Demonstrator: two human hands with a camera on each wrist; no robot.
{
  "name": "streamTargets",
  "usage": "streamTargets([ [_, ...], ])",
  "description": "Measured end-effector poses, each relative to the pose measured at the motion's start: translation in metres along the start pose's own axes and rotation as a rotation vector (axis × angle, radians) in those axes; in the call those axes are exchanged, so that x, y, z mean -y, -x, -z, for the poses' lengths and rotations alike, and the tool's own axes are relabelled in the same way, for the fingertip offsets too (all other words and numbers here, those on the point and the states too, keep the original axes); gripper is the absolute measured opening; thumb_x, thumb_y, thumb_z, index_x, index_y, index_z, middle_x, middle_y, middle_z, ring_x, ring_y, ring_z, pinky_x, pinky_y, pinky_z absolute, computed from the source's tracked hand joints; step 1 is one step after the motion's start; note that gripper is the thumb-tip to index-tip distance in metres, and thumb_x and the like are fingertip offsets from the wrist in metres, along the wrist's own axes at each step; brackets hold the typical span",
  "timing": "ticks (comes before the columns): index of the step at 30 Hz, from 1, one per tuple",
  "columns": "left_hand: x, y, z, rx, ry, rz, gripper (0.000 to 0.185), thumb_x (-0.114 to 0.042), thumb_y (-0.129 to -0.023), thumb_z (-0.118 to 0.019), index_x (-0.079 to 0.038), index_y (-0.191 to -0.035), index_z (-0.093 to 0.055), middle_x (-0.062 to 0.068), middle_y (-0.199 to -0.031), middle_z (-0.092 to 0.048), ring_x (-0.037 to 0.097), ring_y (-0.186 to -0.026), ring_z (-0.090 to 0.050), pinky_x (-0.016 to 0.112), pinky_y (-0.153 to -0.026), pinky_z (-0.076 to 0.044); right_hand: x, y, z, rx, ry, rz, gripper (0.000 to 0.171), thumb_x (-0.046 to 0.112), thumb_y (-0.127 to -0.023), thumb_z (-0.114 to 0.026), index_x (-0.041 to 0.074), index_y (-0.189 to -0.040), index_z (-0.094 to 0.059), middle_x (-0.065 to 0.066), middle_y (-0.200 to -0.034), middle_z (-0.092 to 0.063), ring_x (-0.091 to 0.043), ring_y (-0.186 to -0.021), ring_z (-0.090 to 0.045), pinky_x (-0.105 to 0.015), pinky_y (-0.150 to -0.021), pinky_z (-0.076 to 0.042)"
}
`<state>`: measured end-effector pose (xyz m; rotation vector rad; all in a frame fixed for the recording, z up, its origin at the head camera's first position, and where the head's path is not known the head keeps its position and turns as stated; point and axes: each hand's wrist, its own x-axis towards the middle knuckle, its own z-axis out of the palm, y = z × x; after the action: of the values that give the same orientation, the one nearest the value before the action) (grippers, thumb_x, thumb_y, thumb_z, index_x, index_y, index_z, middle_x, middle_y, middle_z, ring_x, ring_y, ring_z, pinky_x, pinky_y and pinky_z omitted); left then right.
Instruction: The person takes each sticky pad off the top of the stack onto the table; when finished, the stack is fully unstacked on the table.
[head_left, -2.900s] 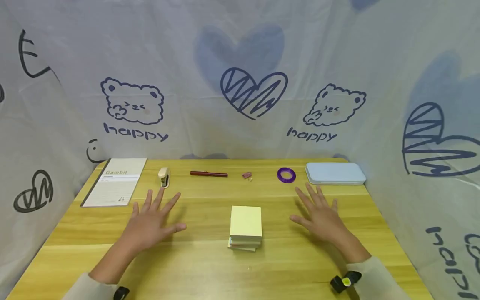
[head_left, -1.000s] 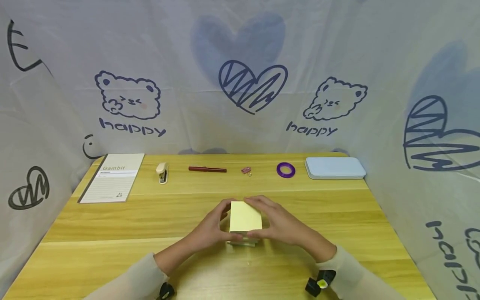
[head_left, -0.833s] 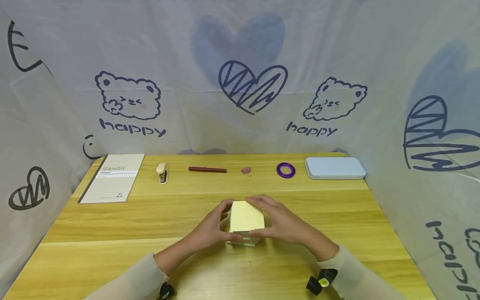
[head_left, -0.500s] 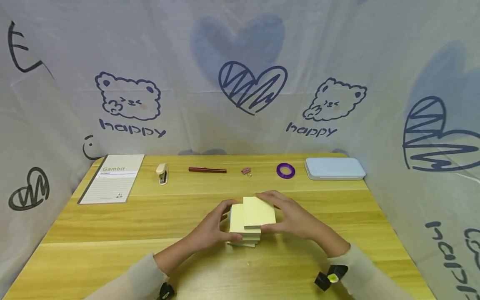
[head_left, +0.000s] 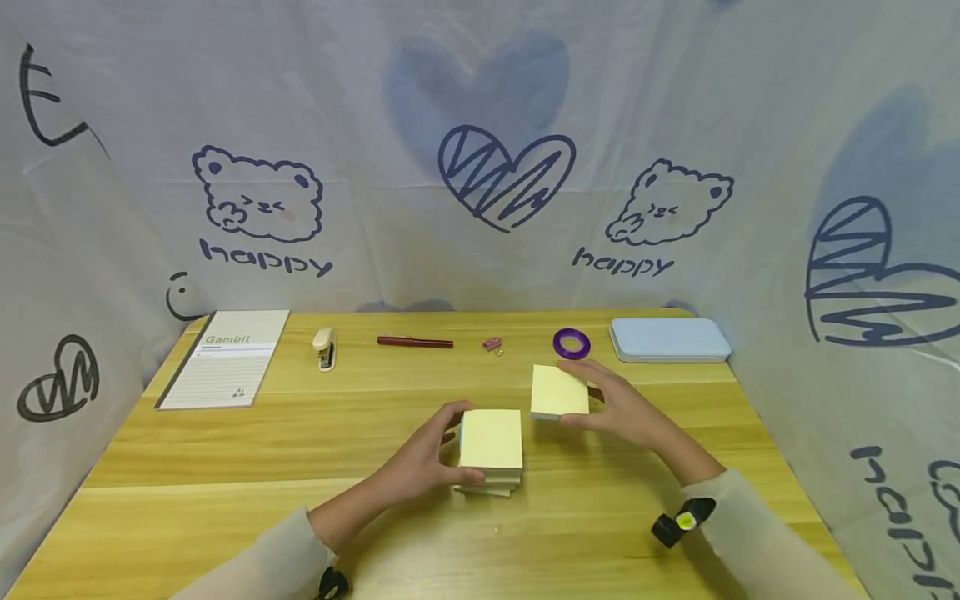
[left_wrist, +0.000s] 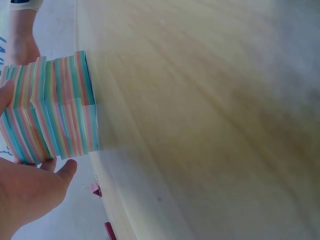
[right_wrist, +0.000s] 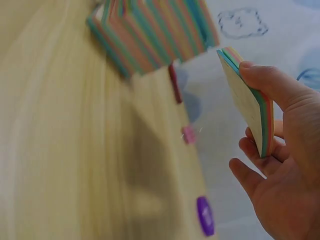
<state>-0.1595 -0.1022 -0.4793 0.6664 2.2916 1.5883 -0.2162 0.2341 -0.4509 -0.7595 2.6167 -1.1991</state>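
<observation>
My left hand [head_left: 418, 463] seems to grip the stack [head_left: 491, 439]; my right hand [head_left: 621, 408] pinches a raised pad [head_left: 551, 392]. I judge this separating; next needs level carrying inside the table's [head_left: 600, 542] far edge.

Plain off-white sleeves [head_left: 776, 546] each carry a small black device [head_left: 665, 530]; the right one bears a yellow patch [head_left: 686, 521].

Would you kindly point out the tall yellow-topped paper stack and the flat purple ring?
Tall yellow-topped paper stack [head_left: 491, 438]: head view, on its top sheet.
Flat purple ring [head_left: 572, 355]: head view, on its near rim.
</observation>
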Motion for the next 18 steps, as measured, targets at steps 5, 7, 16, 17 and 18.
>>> streamTargets([
  [5,0.001,0.000,0.001,0.006,0.001,-0.001,0.093,-0.020,-0.082,-0.090,-0.002,-0.154,-0.034,0.015,-0.155,-0.045,0.038,-0.151,-0.033,0.056,-0.123,-0.030,-0.026,-0.008,-0.004,0.005,0.071,-0.045,0.089,0.036,-0.089,-0.083,0.005,-0.159,-0.037,-0.020,-0.162,-0.036,-0.044,-0.150,-0.031,-0.061,-0.120,-0.031],
  [7,0.001,0.000,0.001,0.009,0.002,-0.001,0.093,-0.020,-0.082,-0.090,-0.002,-0.154,-0.033,0.015,-0.156,-0.044,0.038,-0.151,-0.033,0.056,-0.123,-0.030,-0.035,-0.010,-0.007,0.014,0.092,-0.062,0.090,0.041,-0.088,-0.082,0.006,-0.159,-0.038,-0.020,-0.161,-0.037,-0.044,-0.150,-0.031,-0.062,-0.121,-0.028],
  [16,0.002,0.000,0.001,0.017,0.005,0.002,0.093,-0.022,-0.084,-0.089,-0.002,-0.155,-0.032,0.015,-0.157,-0.043,0.037,-0.151,-0.032,0.055,-0.123,-0.029,-0.060,-0.014,-0.020,0.059,0.086,-0.097,0.088,0.038,-0.086,-0.085,0.010,-0.157,-0.042,-0.015,-0.158,-0.043,-0.037,-0.145,-0.041,-0.056,-0.120,-0.033],
  [17,0.002,0.001,0.002,0.017,0.005,0.004,0.093,-0.022,-0.084,-0.089,-0.003,-0.155,-0.032,0.015,-0.157,-0.042,0.037,-0.151,-0.032,0.055,-0.123,-0.029,-0.061,-0.013,-0.020,0.063,0.090,-0.093,0.088,0.038,-0.086,-0.085,0.010,-0.157,-0.042,-0.015,-0.158,-0.043,-0.037,-0.145,-0.041,-0.057,-0.120,-0.033],
  [18,0.002,0.001,0.002,0.018,0.005,0.003,0.093,-0.022,-0.084,-0.089,-0.003,-0.155,-0.032,0.015,-0.157,-0.042,0.037,-0.152,-0.031,0.055,-0.123,-0.029,-0.062,-0.013,-0.020,0.067,0.100,-0.090,0.088,0.038,-0.086,-0.085,0.011,-0.157,-0.042,-0.014,-0.158,-0.044,-0.037,-0.145,-0.041,-0.056,-0.120,-0.034],
])
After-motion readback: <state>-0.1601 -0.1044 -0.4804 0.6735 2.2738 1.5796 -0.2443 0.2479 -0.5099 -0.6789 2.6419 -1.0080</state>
